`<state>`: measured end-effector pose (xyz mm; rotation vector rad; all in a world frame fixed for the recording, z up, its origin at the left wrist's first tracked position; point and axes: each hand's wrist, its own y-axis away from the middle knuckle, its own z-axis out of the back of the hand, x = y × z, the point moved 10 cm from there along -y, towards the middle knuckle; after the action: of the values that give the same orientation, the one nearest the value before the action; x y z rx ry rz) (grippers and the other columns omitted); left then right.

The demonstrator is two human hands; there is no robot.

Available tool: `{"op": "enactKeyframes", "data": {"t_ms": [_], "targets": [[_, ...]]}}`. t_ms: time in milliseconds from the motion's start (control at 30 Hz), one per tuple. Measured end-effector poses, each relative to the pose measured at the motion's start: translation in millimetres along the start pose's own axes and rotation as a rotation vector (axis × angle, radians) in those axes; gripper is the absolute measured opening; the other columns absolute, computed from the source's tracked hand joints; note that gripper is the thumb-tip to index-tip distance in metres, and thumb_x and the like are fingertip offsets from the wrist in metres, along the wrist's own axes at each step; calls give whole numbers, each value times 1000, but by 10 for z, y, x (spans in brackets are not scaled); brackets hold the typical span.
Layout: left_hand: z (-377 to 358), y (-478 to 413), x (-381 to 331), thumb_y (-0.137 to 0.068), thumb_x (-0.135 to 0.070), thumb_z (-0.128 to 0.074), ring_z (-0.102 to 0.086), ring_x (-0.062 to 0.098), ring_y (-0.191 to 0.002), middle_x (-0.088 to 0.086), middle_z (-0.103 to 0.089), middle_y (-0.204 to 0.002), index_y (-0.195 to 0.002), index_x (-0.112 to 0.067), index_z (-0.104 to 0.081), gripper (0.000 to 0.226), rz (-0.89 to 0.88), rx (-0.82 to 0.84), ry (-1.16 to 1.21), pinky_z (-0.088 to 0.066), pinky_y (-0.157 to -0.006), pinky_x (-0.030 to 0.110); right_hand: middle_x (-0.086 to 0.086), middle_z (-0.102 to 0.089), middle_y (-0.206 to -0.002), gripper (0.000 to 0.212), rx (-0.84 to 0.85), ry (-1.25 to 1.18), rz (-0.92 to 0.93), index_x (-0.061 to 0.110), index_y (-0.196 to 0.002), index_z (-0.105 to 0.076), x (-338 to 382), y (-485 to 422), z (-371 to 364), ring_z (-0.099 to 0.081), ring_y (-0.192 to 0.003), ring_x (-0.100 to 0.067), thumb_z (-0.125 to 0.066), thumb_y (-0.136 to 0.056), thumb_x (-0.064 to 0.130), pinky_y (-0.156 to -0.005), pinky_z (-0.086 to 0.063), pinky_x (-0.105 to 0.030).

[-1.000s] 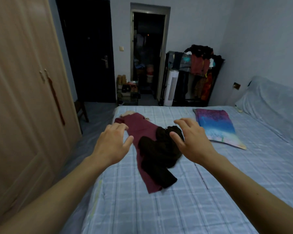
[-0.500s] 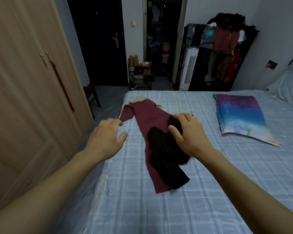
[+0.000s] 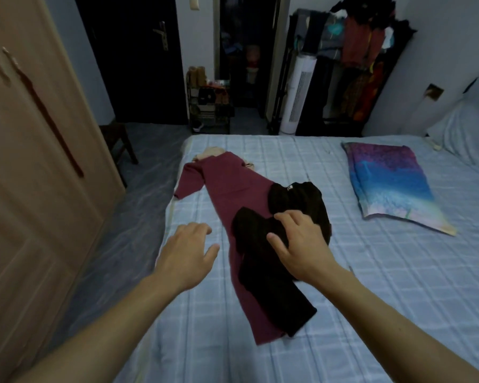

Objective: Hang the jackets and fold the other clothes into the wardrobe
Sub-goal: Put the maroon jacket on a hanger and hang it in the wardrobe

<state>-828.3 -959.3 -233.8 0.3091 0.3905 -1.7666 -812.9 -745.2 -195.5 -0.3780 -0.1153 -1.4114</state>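
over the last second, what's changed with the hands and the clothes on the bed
The right hand has come down onto the black garment, bent fingers touching it, no clear grip yet. The left hand has dropped lower, open, over the bed beside the maroon garment. Both garments, the pillow and the shut wardrobe are as before.

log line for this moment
phase: reaching | right hand: over black garment | left hand: open above bed | maroon garment: under black one | wardrobe: shut
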Motion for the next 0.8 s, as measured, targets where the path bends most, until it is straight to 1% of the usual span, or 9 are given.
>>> {"op": "enactKeyframes", "data": {"t_ms": [100, 200, 400, 567, 700, 733, 800], "targets": [[-542, -401, 218, -97, -42, -50, -46, 19, -122, -1, -54, -132, -132, -18, -52, 42, -15, 24, -12, -42, -102, 38, -5, -49, -140, 53, 38, 12, 25, 14, -142, -48, -86, -353, -577, -47, -127, -24, -52, -98, 42, -105, -40, -38], [-1115, -751, 502, -98, -43, -48, -45, 18, -121, -4, -53, -132, -133, -20, -48, 42, 12, 58, -12, -42, -100, 36, -5, -47, -142, 55, 109, 6, 40, 14, -145, -42, -179, -704, -1260, -45, -129, -23, -51, -98, 42, -107, -38, -36], [-1919, -1421, 1109, -98, -40, -49, -45, 17, -122, -3, -51, -136, -141, -22, -41, 48, 52, 103, 41, -43, -101, 35, -6, -45, -142, 57, 172, -76, -17, 12, -148, -35, -359, -1423, -2342, -44, -128, -22, -48, -100, 39, -106, -37, -33], [-2431, -2031, 1565, -98, -39, -48, -45, 17, -122, -2, -49, -137, -143, -22, -41, 48, 78, 138, 50, -44, -100, 35, -9, -39, -144, 61, 226, -283, -152, 12, -151, -28, -472, -1933, -3234, -45, -125, -22, -53, -99, 31, -101, -35, -25], [-2866, -2311, 1795, -100, -31, -45, -46, 17, -121, -2, -51, -136, -140, -21, -44, 41, 103, 181, 65, -44, -100, 35, -13, -38, -146, 57, 330, -341, -148, 9, -149, -31, -459, -2218, -3959, -42, -130, -23, -53, -97, 18, -107, -37, -27], [-2965, -2363, 1853, -100, -29, -44, -46, 17, -121, -2, -50, -136, -140, -21, -44, 40, 104, 187, 49, -44, -100, 35, -13, -36, -149, 59, 360, -342, -148, 9, -150, -29, -485, -2276, -4117, -39, -134, -23, -53, -96, 15, -110, -35, -26], [-3135, -2487, 1975, -99, -26, -45, -45, 17, -122, -3, -48, -139, -141, -22, -43, 42, 104, 196, 19, -44, -100, 34, -12, -27, -154, 64, 407, -330, -148, 8, -153, -23, -559, -2394, -4386, -29, -141, -24, -52, -96, 11, -113, -26, -24]]}}
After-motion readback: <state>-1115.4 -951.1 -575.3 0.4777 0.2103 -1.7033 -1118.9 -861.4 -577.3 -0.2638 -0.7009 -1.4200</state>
